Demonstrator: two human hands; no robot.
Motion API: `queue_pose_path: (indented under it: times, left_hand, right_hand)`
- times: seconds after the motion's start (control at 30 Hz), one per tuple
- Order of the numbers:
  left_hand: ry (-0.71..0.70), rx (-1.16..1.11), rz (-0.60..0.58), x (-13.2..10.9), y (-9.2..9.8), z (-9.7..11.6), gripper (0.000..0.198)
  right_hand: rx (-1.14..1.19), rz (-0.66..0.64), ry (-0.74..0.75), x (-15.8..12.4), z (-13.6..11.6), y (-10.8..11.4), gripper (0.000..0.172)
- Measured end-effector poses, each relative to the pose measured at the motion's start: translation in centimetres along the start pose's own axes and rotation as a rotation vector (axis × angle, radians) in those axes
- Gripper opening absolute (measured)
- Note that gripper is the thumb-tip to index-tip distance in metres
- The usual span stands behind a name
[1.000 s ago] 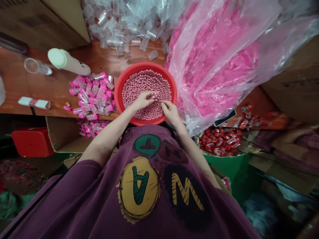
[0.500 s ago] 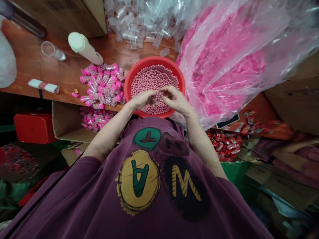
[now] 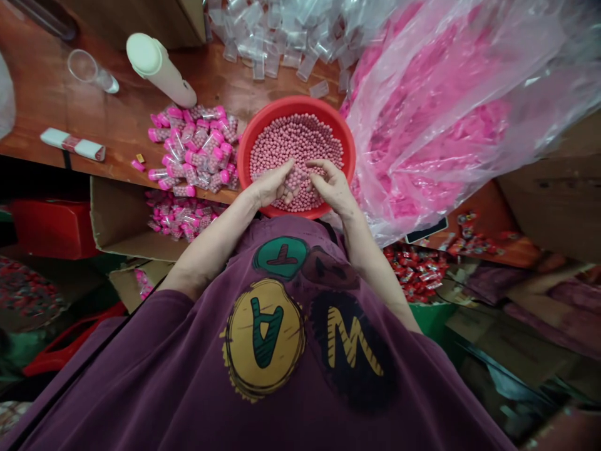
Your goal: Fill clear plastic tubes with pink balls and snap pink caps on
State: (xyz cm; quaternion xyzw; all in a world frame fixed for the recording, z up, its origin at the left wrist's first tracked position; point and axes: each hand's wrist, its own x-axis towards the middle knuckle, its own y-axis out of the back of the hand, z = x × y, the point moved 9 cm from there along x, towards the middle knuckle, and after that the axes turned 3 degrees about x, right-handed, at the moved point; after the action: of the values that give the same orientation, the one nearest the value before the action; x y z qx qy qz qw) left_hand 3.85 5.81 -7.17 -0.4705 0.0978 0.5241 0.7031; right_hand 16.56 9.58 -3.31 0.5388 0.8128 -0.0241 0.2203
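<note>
My left hand [image 3: 276,184] is over the near left part of a red basin [image 3: 243,164], its fingers curled round what looks like a small clear plastic tube [image 3: 293,180] with pink beads in it. The tube is hard to tell from the heap of round pink beads [image 3: 300,134] behind it. Across from it, my right hand [image 3: 332,186] hovers over the basin's near right part. Its thumb and forefinger are bent and apart, and I see nothing between them. The other fingers of that hand are partly hidden.
Filled tubes with pink caps [image 3: 197,150] lie left of the basin, with more in a cardboard box [image 3: 122,219] below. A pale bottle [image 3: 159,69] stands behind them. Clear tubes [image 3: 272,37] are heaped at the back; a plastic bag of pink pieces [image 3: 432,125] bulges at right.
My hands have moved slightly apart, and the right thumb and forefinger have come away from the tube. The view has shifted a little.
</note>
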Motion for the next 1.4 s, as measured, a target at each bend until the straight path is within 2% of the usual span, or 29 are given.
queue_pose_path:
  times: [0.1, 0.2, 0.37, 0.5, 0.6, 0.87, 1.13, 1.4]
  left_hand:
    - [-0.047, 0.028, -0.033, 0.8, 0.0, 0.0, 0.056]
    - [-0.069, 0.051, -0.083, 1.0, -0.3, 0.1, 0.056]
    - [-0.093, 0.072, -0.195, -0.4, -1.3, 1.1, 0.034]
    - [-0.144, 0.116, -0.244, -1.3, -1.6, 1.5, 0.057]
    - [-0.186, 0.123, -0.255, -1.3, -1.3, 1.3, 0.062]
    - [-0.218, 0.105, -0.29, -1.5, -1.7, 1.0, 0.046]
    - [-0.241, 0.042, -0.26, -1.6, -1.7, 0.5, 0.066]
    - [-0.192, 0.024, -0.217, -1.9, -1.6, 0.1, 0.06]
  right_hand:
    - [-0.079, -0.044, 0.065, 0.1, -0.4, 0.0, 0.029]
    - [-0.127, -0.034, 0.15, 0.2, -0.8, 0.2, 0.032]
    - [-0.099, -0.034, 0.129, 0.4, -0.2, 0.2, 0.038]
    - [-0.085, -0.027, 0.15, 0.3, -0.5, 0.3, 0.04]
    - [-0.096, -0.005, 0.175, 0.1, -1.1, 0.5, 0.039]
    - [-0.078, 0.002, 0.124, -0.4, -0.7, 0.4, 0.043]
    - [-0.096, 0.03, 0.144, -0.8, -0.8, 0.5, 0.046]
    - [-0.033, 0.017, 0.159, -1.1, -0.5, 0.2, 0.041]
